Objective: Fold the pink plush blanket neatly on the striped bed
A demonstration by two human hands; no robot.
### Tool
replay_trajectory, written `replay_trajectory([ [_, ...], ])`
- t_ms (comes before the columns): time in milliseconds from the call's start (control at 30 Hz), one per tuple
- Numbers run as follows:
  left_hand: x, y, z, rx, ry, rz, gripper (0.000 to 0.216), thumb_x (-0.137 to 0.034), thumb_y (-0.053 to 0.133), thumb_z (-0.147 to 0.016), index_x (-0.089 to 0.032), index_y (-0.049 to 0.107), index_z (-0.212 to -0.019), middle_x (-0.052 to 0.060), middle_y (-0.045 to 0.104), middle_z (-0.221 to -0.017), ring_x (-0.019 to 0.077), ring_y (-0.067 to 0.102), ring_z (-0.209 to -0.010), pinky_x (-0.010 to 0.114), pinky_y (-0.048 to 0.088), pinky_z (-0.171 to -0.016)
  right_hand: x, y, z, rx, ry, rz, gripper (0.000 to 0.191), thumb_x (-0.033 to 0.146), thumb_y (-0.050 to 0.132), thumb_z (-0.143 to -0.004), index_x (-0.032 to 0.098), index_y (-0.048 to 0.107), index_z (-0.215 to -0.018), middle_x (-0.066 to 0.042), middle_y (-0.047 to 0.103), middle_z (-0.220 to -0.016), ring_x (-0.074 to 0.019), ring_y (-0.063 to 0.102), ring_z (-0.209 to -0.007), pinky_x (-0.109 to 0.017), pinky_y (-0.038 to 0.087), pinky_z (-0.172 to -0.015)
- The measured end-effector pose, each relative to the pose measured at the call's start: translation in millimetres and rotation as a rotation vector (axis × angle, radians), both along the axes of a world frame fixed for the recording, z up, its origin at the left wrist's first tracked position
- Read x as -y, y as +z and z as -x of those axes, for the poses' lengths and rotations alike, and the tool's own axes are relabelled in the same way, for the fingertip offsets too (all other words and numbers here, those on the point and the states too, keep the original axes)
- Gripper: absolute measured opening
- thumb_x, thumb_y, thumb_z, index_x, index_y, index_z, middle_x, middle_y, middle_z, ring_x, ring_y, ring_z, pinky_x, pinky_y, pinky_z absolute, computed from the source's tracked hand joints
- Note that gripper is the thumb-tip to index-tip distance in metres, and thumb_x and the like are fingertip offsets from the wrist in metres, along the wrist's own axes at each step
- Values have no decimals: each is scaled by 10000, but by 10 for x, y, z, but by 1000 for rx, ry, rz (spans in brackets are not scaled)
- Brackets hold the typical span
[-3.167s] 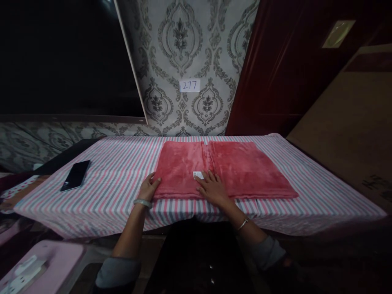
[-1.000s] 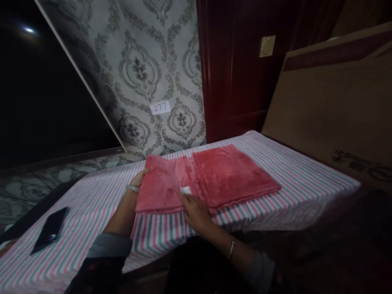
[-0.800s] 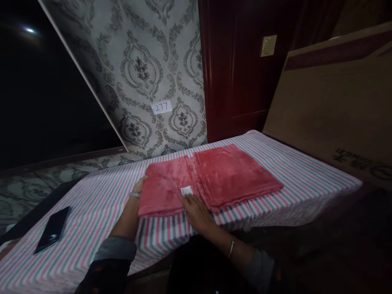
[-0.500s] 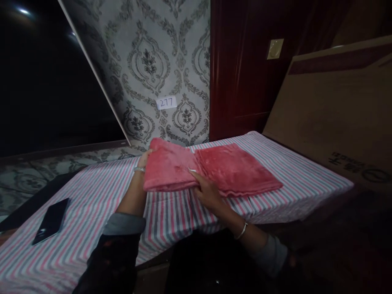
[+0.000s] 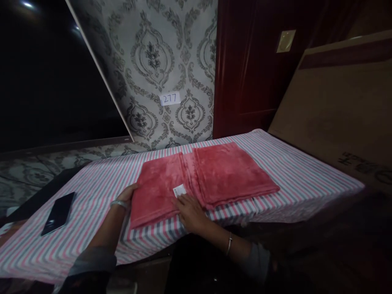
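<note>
A coral-red plush blanket (image 5: 159, 183) lies folded on the striped cloth. Its left and right panels sit flat, with a creased furrow between them. A small white tag (image 5: 179, 190) shows on the left panel near this furrow. My left hand (image 5: 128, 195) grips the left edge of the blanket, its fingertips partly hidden by the fabric. My right hand (image 5: 192, 212) rests on the front part of the left panel, palm down, fingers stretched out just below the tag and touching it.
The striped cloth (image 5: 98, 196) covers the table. To the left lies a black phone (image 5: 59, 214). A large dark screen (image 5: 55, 81) stands behind on the left, and a cardboard box (image 5: 343, 98) on the right. A paper label (image 5: 170, 98) reading 277 is on the patterned wall.
The blanket's left panel, raised half a second ago, has come down flat towards me. Both hands have moved lower and left with it. The white tag now shows more fully.
</note>
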State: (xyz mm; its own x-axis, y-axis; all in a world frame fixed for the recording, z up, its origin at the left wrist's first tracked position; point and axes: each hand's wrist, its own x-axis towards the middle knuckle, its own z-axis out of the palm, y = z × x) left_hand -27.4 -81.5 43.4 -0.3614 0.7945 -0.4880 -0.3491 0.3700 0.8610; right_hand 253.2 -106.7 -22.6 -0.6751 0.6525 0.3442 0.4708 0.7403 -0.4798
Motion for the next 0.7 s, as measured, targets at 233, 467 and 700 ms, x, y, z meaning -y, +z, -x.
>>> replay_trajectory([
  [233, -475, 277, 23, -870, 3, -110, 454, -91, 772, -580, -210, 702, -1012, -28, 617, -645, 235, 662, -745, 253, 477, -659, -100, -25, -942, -617, -270, 244, 291, 381, 541, -928, 185, 748, -984, -80, 741, -949, -221, 677, -909, -362, 528, -863],
  [467, -1298, 517, -1117, -561, -484, -256, 319, 37, 751, -562, -195, 724, -780, 9, 695, -734, 224, 666, -898, 186, 438, -715, -148, -138, -2005, -1360, -807, 664, 606, 608, 860, -515, 183, 643, -890, -14, 693, -751, -189, 669, -641, -318, 556, -617],
  [700, -2244, 395, -2304, -834, -809, -371, 195, -63, 760, -610, -193, 703, -744, 31, 742, -823, 287, 661, -1076, 267, 464, -893, -212, -180, -2184, -1619, -895, 740, 751, 470, 910, -500, 229, 539, -1107, 4, 672, -1004, -210, 739, -744, -329, 613, -642],
])
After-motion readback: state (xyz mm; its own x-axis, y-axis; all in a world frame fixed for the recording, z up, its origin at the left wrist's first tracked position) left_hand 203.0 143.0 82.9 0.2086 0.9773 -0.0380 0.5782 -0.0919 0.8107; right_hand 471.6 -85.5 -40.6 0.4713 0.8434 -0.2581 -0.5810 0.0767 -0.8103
